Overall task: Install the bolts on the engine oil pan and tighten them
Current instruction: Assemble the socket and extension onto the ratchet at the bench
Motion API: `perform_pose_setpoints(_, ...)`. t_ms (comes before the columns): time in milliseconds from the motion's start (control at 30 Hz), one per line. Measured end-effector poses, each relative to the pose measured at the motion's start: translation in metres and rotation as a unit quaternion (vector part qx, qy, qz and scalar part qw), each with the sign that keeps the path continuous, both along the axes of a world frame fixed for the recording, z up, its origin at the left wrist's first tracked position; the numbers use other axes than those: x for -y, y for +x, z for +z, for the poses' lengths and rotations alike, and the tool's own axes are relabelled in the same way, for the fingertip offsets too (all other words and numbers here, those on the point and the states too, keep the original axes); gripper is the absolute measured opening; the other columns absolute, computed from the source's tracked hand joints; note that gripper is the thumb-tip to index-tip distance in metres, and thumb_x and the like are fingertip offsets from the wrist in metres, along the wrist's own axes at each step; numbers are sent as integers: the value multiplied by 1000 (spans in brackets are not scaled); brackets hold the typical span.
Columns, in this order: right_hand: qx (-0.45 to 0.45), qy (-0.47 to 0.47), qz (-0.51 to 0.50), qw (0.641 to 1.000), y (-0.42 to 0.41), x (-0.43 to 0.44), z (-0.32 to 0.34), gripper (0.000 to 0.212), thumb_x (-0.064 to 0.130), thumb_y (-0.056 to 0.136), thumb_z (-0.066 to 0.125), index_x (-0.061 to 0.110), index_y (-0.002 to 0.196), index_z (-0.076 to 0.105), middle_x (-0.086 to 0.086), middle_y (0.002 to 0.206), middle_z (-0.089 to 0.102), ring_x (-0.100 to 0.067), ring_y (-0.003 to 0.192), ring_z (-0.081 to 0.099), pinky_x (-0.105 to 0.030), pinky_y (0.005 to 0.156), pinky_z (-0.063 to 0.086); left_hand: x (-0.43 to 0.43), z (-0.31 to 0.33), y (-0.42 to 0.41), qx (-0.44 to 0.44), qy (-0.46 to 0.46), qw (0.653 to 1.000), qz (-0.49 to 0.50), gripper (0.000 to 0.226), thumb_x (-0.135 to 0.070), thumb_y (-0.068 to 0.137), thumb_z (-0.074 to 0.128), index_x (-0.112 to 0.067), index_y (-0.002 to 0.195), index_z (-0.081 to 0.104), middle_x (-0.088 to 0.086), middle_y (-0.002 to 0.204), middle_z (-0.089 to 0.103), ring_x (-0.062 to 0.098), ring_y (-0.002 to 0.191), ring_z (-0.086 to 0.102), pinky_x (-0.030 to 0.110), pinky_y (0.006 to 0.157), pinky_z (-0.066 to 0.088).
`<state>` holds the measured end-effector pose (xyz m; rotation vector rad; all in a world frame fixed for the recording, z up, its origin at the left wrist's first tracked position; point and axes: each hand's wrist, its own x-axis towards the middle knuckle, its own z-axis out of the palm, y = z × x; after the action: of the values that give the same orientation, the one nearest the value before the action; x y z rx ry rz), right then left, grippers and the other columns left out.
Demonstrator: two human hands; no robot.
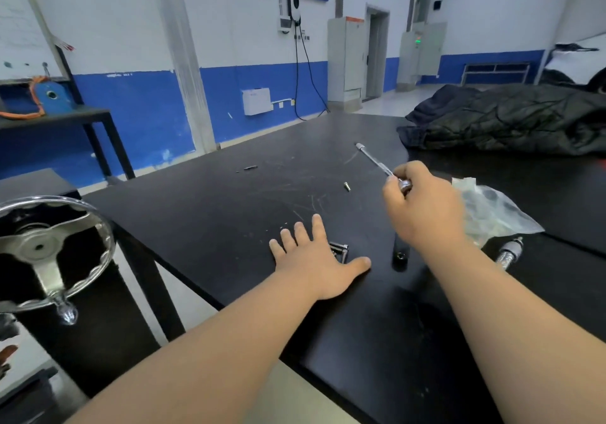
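Note:
My right hand [423,207] grips the near end of a long chrome extension bar [373,160] that slants away over the black table [229,200]. My left hand [314,259] lies flat on the table with its fingers spread, partly covering a small pile of bolts [341,250]. One loose bolt [346,185] lies further out on the table. A black socket [400,253] stands just below my right wrist. The oil pan is not in sight.
A clear plastic bag [488,210] and a chrome ratchet handle [510,253] lie to the right. A dark jacket [511,122] covers the far right of the table. A small dark part [250,168] lies far left. A chrome handwheel [42,246] stands at the left.

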<state>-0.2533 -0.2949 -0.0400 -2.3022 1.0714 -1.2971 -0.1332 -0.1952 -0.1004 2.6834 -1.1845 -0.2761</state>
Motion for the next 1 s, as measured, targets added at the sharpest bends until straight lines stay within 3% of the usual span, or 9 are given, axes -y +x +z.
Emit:
perform_pose_setpoints(133, 42, 4, 3, 999, 4, 1, -6, 16, 31, 89, 49, 18, 93, 59, 14, 57, 47, -25, 69, 50, -34, 62, 38, 30, -4, 8, 32, -35, 999, -18, 90, -75, 83, 28, -29, 151, -7, 9, 160, -7, 37, 145, -10, 55, 113, -5)
perform_pose_setpoints(333, 132, 26, 9, 991, 3, 8, -7, 9, 30, 88, 51, 24, 86, 58, 17, 54, 51, 0, 57, 50, -24, 52, 32, 86, -3, 37, 71, -40, 993, -91, 84, -68, 88, 28, -30, 151, -11, 6, 158, -20, 32, 144, -22, 46, 116, -11)
perform_pose_setpoints(500, 181, 37, 7, 983, 6, 12, -11, 13, 37, 83, 49, 27, 83, 57, 19, 51, 52, -5, 54, 51, -30, 58, 42, 137, 0, 63, 55, -50, 989, -126, 78, -65, 89, 28, -33, 151, -8, 2, 159, -20, 30, 144, -22, 45, 116, -9)
perform_pose_setpoints(600, 193, 36, 4, 980, 8, 14, -11, 21, 40, 77, 46, 26, 83, 59, 18, 52, 52, -16, 60, 56, -34, 61, 47, 164, 7, 74, 64, -27, 987, -142, 69, -57, 94, 27, -35, 152, -2, 0, 159, -20, 31, 143, -24, 45, 116, -10)
perform_pose_setpoints(700, 183, 23, 0, 983, 10, 15, -12, 25, 43, 76, 45, 25, 83, 61, 16, 54, 52, -22, 65, 59, -35, 62, 46, 180, 13, 79, 53, -22, 985, -161, 59, -48, 95, 36, -27, 149, 27, 5, 159, 12, 32, 146, 5, 44, 117, 10)
perform_pose_setpoints(733, 178, 20, 3, 984, 10, 15, -12, 25, 44, 76, 45, 25, 83, 60, 14, 54, 52, -23, 65, 59, -35, 62, 46, 181, 12, 80, 50, -31, 985, -162, 53, -45, 95, 40, -22, 142, 37, 8, 151, 27, 32, 140, 22, 43, 114, 22)
perform_pose_setpoints(800, 177, 23, 16, 984, 11, 13, -12, 27, 45, 76, 44, 25, 84, 60, 10, 58, 57, -22, 65, 59, -34, 62, 46, 177, 9, 80, 80, -40, 982, -164, 42, -40, 94, 41, -17, 128, 46, 8, 132, 42, 30, 125, 36, 41, 105, 33)
perform_pose_setpoints(867, 174, 22, 28, 984, 10, 12, -11, 27, 45, 77, 44, 25, 85, 60, 8, 61, 60, -22, 65, 59, -34, 62, 46, 166, 6, 77, 112, -51, 979, -165, 34, -39, 92, 40, -21, 120, 48, 2, 119, 46, 26, 114, 39, 38, 96, 35)
perform_pose_setpoints(1000, 173, 40, 45, 983, 9, 12, -10, 13, 37, 86, 52, 26, 84, 58, 13, 58, 55, -17, 66, 58, -31, 63, 44, 130, 4, 54, 79, -107, 978, -159, 24, -43, 89, 44, -28, 106, 49, -9, 93, 40, 19, 91, 31, 33, 79, 27)
